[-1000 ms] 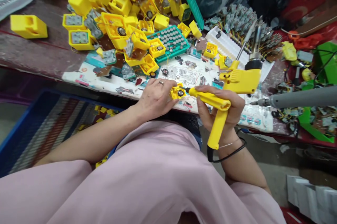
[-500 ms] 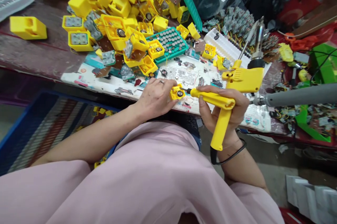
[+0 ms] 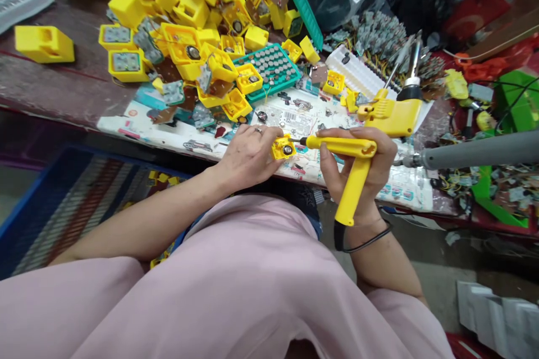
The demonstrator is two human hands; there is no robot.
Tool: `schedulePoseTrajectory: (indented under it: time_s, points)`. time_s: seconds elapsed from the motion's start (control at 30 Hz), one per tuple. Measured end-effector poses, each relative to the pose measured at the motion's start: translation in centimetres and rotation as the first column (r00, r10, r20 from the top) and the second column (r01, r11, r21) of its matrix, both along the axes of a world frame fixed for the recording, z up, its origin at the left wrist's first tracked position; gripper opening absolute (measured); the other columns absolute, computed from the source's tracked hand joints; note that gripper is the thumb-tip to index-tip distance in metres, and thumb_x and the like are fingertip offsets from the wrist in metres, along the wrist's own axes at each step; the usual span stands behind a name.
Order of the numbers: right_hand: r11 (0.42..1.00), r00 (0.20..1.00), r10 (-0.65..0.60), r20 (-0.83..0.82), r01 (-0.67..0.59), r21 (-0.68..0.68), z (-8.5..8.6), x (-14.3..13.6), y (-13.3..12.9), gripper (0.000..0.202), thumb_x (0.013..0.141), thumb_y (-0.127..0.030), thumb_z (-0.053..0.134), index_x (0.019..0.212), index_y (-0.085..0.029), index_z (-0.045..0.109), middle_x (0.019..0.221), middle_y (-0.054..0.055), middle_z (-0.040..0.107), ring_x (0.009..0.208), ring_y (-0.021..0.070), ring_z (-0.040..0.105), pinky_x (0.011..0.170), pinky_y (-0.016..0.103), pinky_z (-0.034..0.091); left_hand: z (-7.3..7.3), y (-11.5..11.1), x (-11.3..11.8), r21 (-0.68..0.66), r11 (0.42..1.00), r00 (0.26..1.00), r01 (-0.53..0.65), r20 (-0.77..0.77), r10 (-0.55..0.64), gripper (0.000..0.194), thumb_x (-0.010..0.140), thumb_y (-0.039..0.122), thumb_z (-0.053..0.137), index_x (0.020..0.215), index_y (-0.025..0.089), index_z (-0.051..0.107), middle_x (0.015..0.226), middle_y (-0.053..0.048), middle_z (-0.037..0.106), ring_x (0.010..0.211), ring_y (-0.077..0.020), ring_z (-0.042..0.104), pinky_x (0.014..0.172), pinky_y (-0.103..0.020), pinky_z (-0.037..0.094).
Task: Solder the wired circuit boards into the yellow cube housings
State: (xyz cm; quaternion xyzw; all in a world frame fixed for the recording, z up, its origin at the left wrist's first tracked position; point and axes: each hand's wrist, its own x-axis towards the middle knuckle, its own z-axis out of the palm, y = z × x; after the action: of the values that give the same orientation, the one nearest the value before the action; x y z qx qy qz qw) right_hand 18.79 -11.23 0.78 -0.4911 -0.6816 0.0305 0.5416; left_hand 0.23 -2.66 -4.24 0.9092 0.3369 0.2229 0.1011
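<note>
My left hand (image 3: 250, 154), a ring on one finger, is closed on a small yellow plastic housing (image 3: 278, 152) at the table's front edge. A round metal-rimmed part (image 3: 287, 150) sits inside the housing. In my right hand (image 3: 374, 171) is a yellow pistol-shaped electric screwdriver (image 3: 341, 145), its fingers wrapped round the body and grip. The thin dark bit (image 3: 297, 140) points left and reaches the housing's upper right edge; whether it touches a screw is too small to tell. From the bottom of the handle a black cord (image 3: 339, 235) runs to my wrist.
Yellow housings (image 3: 189, 5) are heaped at the back left. Behind my hands lies a green tray (image 3: 269, 92) of round silver pieces. A yellow tool with a metal barrel (image 3: 393, 117) stands right, near a grey rod (image 3: 484, 150). A blue crate (image 3: 17, 230) is below left.
The screwdriver's handle has risen slightly and the body is more level, with the bit still at the housing. The yellow tool behind has shifted slightly. My left hand stays in place.
</note>
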Motion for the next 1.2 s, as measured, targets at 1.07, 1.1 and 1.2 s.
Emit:
schedulePoseTrajectory:
  time_s: [1.07, 1.1, 1.2]
  points:
    - [0.937, 0.939, 0.342, 0.041, -0.344, 0.065, -2.5, 0.9, -1.4, 0.067, 0.082, -0.002, 0.068, 0.138, -0.030, 0.043, 0.133, 0.008, 0.064, 0.121, 0.0260, 0.066, 0.098, 0.050, 0.061, 4.6, -0.3, 2.7, -0.732, -0.320, 0.532, 0.601, 0.068, 0.844, 0.039, 0.102, 0.020, 0.034, 0.131, 0.005, 0.057, 0.079, -0.010, 0.073, 0.064, -0.0189, 0.071, 0.064, -0.029, 0.058]
    - [0.933, 0.935, 0.349, 0.058, -0.353, 0.071, -2.6, 0.9, -1.3, 0.065, 0.083, -0.003, 0.067, 0.137, -0.030, 0.044, 0.133, 0.009, 0.064, 0.121, 0.0266, 0.066, 0.099, 0.051, 0.061, 4.7, -0.4, 2.8, -0.734, -0.314, 0.525, 0.602, 0.067, 0.849, 0.039, 0.102, 0.020, 0.035, 0.131, 0.005, 0.057, 0.078, -0.010, 0.073, 0.065, -0.0187, 0.071, 0.063, -0.028, 0.058]
    - [0.942, 0.938, 0.319, 0.136, -0.329, 0.062, -2.9, 1.0, -0.9, 0.056, 0.087, -0.007, 0.065, 0.133, -0.031, 0.046, 0.131, 0.007, 0.065, 0.119, 0.0252, 0.067, 0.097, 0.049, 0.062, 5.0, -0.6, 3.2, -0.727, -0.296, 0.496, 0.620, 0.071, 0.865, 0.038, 0.101, 0.018, 0.036, 0.131, 0.005, 0.056, 0.079, -0.009, 0.073, 0.066, -0.0178, 0.071, 0.063, -0.027, 0.059]
